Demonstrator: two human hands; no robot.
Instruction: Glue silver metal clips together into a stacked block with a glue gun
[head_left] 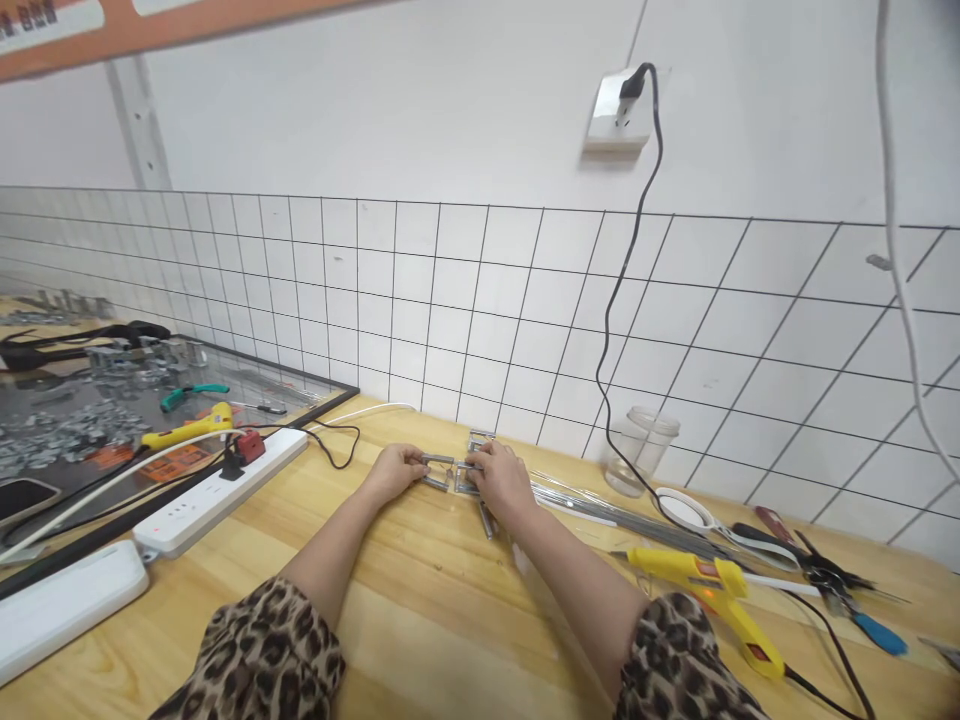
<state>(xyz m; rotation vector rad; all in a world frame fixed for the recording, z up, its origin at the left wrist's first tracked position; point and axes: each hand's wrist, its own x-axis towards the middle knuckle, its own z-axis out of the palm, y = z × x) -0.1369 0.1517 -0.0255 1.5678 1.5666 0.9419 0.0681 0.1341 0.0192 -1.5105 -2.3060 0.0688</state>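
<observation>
hands (395, 470) (501, 476) either side of metal frame (454, 470)

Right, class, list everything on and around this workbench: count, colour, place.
metal frame: one, silver, mid-table, held in both hands
glue gun: one, yellow, table right
power strip: one, white, table left
jar: one, clear, table back
metal rods: several, silver, right of the hands
hand tools: several, black and blue, far right
pliers: one, green-handled, far left
wall socket: one, white, high up
table: one, light wood
left hand: one, leopard sleeve, gripping the frame's left
right hand: one, leopard sleeve, gripping its right
</observation>
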